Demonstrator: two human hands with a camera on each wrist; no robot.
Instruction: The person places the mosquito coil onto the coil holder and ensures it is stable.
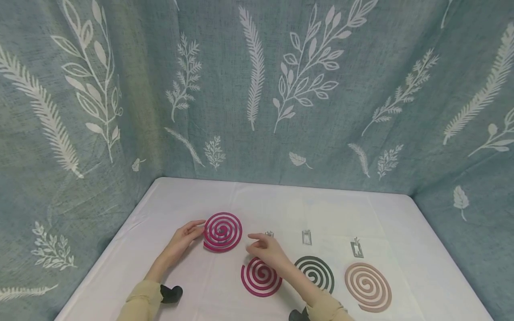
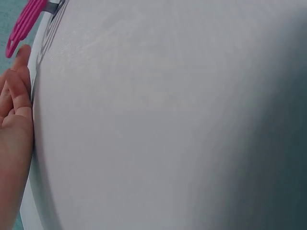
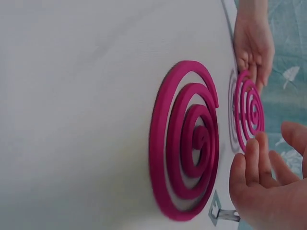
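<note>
A pink mosquito coil [image 1: 222, 230] lies raised above the white table, with a bit of a metal stand [image 2: 50, 7] showing under it in the left wrist view. My left hand [image 1: 182, 238] is at its left edge, fingertips right at the outer ring, fingers loosely extended. On the other side of that coil, my right hand [image 1: 268, 249] hovers with relaxed fingers and nothing between them. Below the right hand, a second pink coil [image 3: 157, 153] rests flat on the table, partly covered by the hand in the head view.
To the right lie a dark green coil [image 1: 313, 275], partly behind my right forearm, and a brown coil [image 1: 365, 282]. Small metal stands [image 1: 356, 248] are in a row behind them, one partly hidden by my right hand. A leaf-patterned curtain [image 1: 225, 89] hangs around the table.
</note>
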